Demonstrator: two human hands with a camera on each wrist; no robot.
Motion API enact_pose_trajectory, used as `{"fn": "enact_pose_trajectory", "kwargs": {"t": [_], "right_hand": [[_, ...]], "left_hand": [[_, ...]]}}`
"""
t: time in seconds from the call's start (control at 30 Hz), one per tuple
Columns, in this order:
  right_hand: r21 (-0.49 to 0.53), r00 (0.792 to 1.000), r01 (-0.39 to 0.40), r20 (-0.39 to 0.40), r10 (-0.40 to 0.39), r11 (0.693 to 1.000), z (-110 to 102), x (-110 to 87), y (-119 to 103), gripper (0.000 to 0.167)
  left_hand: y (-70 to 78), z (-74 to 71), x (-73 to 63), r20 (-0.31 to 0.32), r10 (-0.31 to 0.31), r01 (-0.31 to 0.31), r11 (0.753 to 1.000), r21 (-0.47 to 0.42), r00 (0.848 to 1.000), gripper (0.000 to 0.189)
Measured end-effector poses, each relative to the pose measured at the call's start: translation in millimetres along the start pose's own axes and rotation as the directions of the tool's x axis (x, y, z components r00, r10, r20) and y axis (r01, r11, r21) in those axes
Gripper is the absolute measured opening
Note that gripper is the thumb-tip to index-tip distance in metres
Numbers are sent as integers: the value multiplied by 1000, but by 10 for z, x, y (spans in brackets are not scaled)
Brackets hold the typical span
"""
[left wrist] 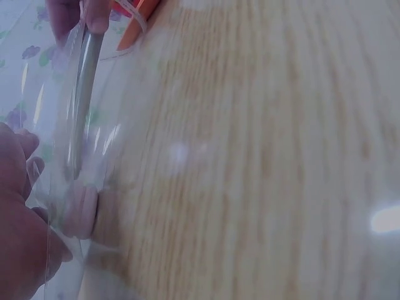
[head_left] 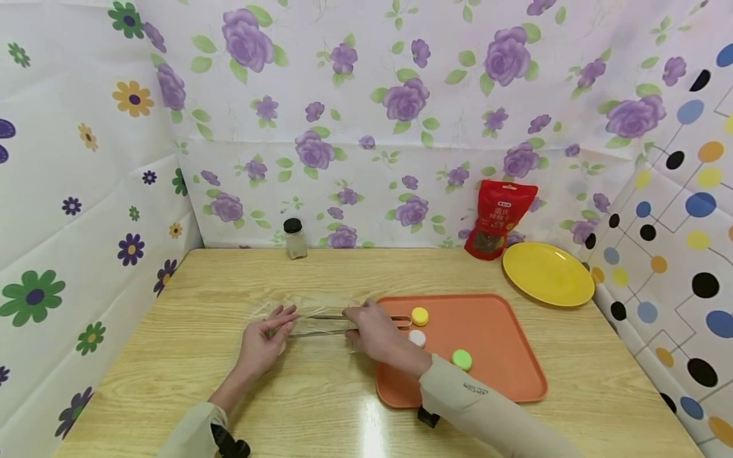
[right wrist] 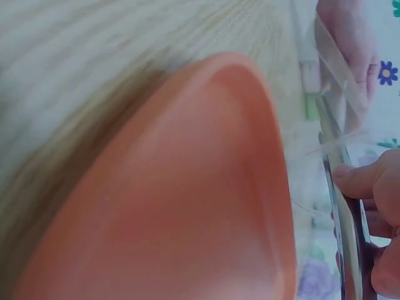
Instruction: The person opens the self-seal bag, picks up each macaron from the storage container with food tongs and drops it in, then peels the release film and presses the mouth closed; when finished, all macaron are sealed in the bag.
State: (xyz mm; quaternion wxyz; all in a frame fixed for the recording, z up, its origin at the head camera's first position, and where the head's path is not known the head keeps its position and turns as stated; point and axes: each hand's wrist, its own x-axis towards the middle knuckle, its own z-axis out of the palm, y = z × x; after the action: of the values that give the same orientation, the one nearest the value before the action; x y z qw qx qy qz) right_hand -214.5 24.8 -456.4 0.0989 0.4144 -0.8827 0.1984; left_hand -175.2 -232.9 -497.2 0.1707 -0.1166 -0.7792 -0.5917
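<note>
My right hand (head_left: 378, 331) grips a pair of metal tongs (head_left: 321, 334) around the middle, their bent end pointing right over the tray. To the left, the tips of the tongs reach into a clear plastic bag (head_left: 326, 304) lying low over the table. My left hand (head_left: 263, 340) pinches the bag at its left part. Inside it, close to the left fingers, is a pale pink macaron (left wrist: 81, 212) by the tong tips. A small green piece (right wrist: 312, 106) shows beside the tips in the right wrist view.
An orange tray (head_left: 498, 381) carries a yellow macaron (head_left: 420, 316), a white one (head_left: 417, 338) and a green one (head_left: 460, 360). Behind stand a red snack pouch (head_left: 497, 219), a yellow plate (head_left: 548, 273) and a black-capped jar (head_left: 295, 240). Patterned cloth walls border the wooden table (head_left: 321, 394).
</note>
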Motion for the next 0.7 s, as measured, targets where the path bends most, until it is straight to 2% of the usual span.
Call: {"fn": "enact_pose_trajectory", "kwargs": {"t": [0.07, 0.2, 0.33, 0.43, 0.53, 0.7], "right_hand": [[-3, 1000, 13, -13, -13, 1000, -54, -57, 15, 22], [-21, 1000, 18, -23, -19, 1000, -133, -177, 70, 12], [-14, 999, 21, -41, -21, 1000, -209, -313, 136, 21], [24, 999, 28, -41, -27, 999, -280, -416, 188, 16], [53, 1000, 14, -8, -14, 998, -352, -509, 235, 12], [78, 999, -14, 35, 11, 997, -501, -644, 298, 21]], "left_hand": [[9, 2, -5, 2, 2, -2, 1000, 0, 1000, 14], [17, 0, -12, 12, -4, 4, 1000, 2, 1000, 15], [16, 2, -14, 20, -13, 13, 1000, 8, 1000, 16], [5, 9, -8, 22, -25, 25, 1000, 11, 999, 16], [-11, 18, -6, 24, -41, 41, 999, 2, 999, 16], [-22, 28, -2, 28, -39, 39, 999, -12, 999, 17]]}}
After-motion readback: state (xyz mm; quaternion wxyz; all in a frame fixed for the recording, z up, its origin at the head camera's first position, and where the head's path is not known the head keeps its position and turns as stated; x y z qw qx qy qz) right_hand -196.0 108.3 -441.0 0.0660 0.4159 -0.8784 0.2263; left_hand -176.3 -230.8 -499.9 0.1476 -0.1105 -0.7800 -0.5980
